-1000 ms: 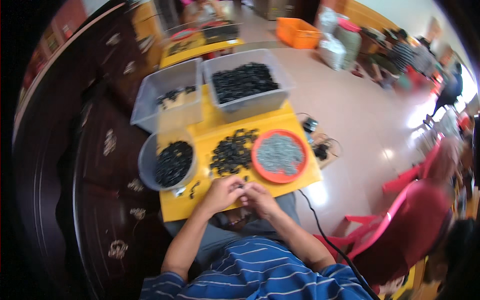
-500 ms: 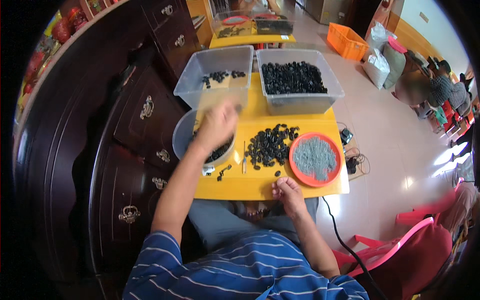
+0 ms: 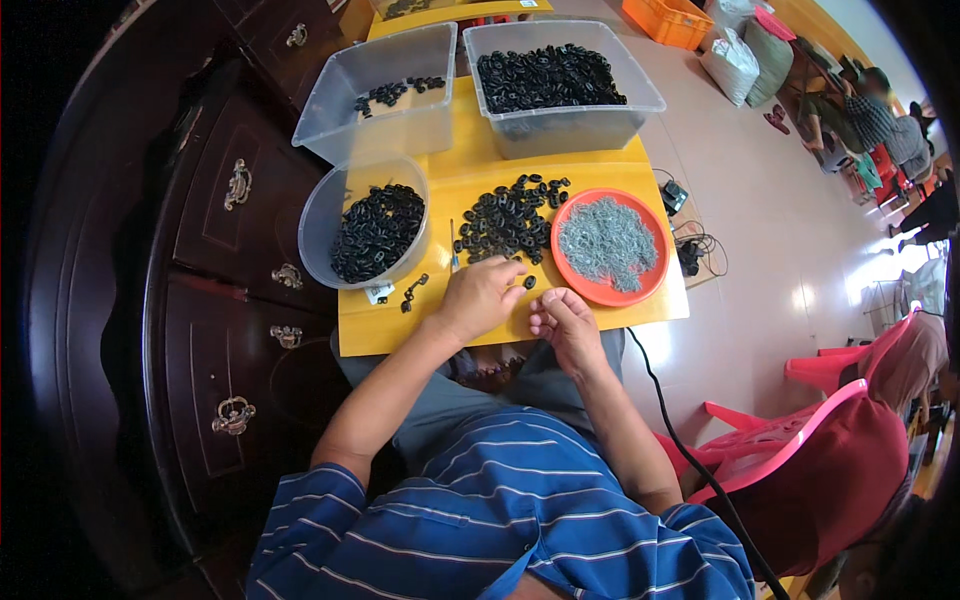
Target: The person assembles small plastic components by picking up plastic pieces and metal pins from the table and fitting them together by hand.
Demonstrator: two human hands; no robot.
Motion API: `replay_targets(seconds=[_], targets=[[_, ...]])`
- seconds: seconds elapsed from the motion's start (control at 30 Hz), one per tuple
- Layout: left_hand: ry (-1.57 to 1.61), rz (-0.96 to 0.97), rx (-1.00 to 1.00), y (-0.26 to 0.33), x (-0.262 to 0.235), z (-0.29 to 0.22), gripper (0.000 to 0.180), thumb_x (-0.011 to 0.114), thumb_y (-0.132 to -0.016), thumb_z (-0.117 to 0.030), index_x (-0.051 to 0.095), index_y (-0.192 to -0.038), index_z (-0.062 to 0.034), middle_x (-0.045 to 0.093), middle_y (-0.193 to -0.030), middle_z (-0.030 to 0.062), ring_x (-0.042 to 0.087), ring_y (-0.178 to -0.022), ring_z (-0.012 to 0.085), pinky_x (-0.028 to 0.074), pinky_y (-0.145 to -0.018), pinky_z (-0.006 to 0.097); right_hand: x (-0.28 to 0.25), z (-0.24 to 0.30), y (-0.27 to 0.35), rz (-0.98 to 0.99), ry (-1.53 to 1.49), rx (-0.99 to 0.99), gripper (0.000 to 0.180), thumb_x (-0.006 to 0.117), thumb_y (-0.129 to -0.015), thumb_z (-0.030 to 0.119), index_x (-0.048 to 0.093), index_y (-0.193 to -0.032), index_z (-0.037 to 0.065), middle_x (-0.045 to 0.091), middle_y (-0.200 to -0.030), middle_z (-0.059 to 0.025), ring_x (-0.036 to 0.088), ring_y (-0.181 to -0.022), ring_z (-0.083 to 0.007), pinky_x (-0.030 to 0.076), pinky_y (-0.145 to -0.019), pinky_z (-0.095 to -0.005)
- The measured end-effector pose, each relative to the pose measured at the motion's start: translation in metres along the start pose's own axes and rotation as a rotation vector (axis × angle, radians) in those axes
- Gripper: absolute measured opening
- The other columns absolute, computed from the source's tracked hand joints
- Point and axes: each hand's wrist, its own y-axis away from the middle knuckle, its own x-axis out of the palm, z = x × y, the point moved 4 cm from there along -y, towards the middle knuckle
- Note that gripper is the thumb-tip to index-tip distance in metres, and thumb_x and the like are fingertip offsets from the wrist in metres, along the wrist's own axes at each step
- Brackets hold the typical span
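Observation:
My left hand [image 3: 483, 298] is low over the yellow table, thumb and forefinger apart beside a single small black oval piece [image 3: 529, 283]. I see nothing in its grasp. My right hand [image 3: 568, 328] is close by at the table's front edge, palm partly up and fingers curled against the thumb. Whatever it may pinch is too small to tell. Beyond my hands lies a loose pile of black oval pieces [image 3: 507, 221]. An orange-red plate [image 3: 660, 245] at the right holds many thin silvery metal bits [image 3: 606, 240].
A round clear tub [image 3: 316, 232] of black pieces stands at the left. Behind are two clear rectangular bins, the left [image 3: 325, 105] sparsely filled, the right [image 3: 560, 133] well filled. A thin tool [image 3: 453, 246] and joined black pieces [image 3: 410, 293] lie near my left hand. Dark drawers [image 3: 240, 290] flank the table.
My left hand has come down and right, from over the round tub to beside the single black piece. My right hand stays near the front edge. The view has tilted downward.

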Motion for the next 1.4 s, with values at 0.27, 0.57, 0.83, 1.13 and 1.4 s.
replay_targets(seconds=[0.27, 0.57, 0.83, 1.13, 1.4], targets=[[-0.092, -0.056, -0.061, -0.018, 0.032, 0.012, 0.022, 0.070, -0.086, -0.021, 0.072, -0.103, -0.0068, 0.069, -0.092, 0.0137, 0.068, -0.082, 0.0342, 0.055, -0.070, 0.044, -0.007, 0.000, 0.009, -0.026, -0.004, -0.014, 0.014, 0.061, -0.101, 0.023, 0.059, -0.100, 0.009, 0.068, -0.094, -0.0034, 0.063, -0.077, -0.0105, 0.054, -0.073, -0.0268], [-0.188, -0.031, -0.034, -0.047, 0.046, 0.004, 0.015, 0.070, -0.085, -0.023, 0.071, -0.088, -0.0086, 0.067, -0.087, 0.0117, 0.068, -0.078, 0.0342, 0.055, -0.067, 0.047, -0.008, 0.007, 0.013, -0.044, 0.021, -0.024, 0.013, 0.061, -0.101, 0.023, 0.059, -0.101, 0.009, 0.067, -0.094, -0.0034, 0.063, -0.076, -0.0095, 0.053, -0.072, -0.0255], [-0.325, -0.008, 0.015, -0.053, 0.052, 0.011, 0.015, 0.064, -0.087, -0.021, 0.068, -0.081, -0.0078, 0.067, -0.084, 0.0124, 0.068, -0.073, 0.0353, 0.055, -0.064, 0.049, -0.008, 0.000, 0.004, 0.000, 0.016, -0.027, 0.013, 0.060, -0.102, 0.022, 0.059, -0.101, 0.009, 0.066, -0.093, -0.0032, 0.063, -0.076, -0.0097, 0.054, -0.070, -0.0250], [0.340, 0.063, -0.081, -0.022, 0.027, -0.015, 0.015, 0.065, -0.088, -0.012, 0.069, -0.082, 0.0006, 0.067, -0.069, 0.0122, 0.062, -0.058, 0.0201, 0.047, -0.054, 0.036, -0.008, 0.006, 0.014, -0.085, -0.033, -0.102, 0.016, 0.063, -0.100, 0.021, 0.058, -0.110, 0.009, 0.065, -0.095, -0.0024, 0.065, -0.077, -0.0113, 0.055, -0.069, -0.0267], [0.493, 0.254, -0.179, -0.009, 0.038, -0.017, 0.018, 0.065, -0.091, -0.013, 0.066, -0.082, 0.0030, 0.061, -0.066, -0.0001, 0.052, -0.062, 0.0051, 0.043, -0.056, 0.026, -0.014, -0.005, 0.020, -0.078, 0.032, -0.237, 0.014, 0.065, -0.099, 0.020, 0.059, -0.106, 0.010, 0.063, -0.088, 0.0009, 0.061, -0.075, -0.0076, 0.052, -0.067, -0.0236]])
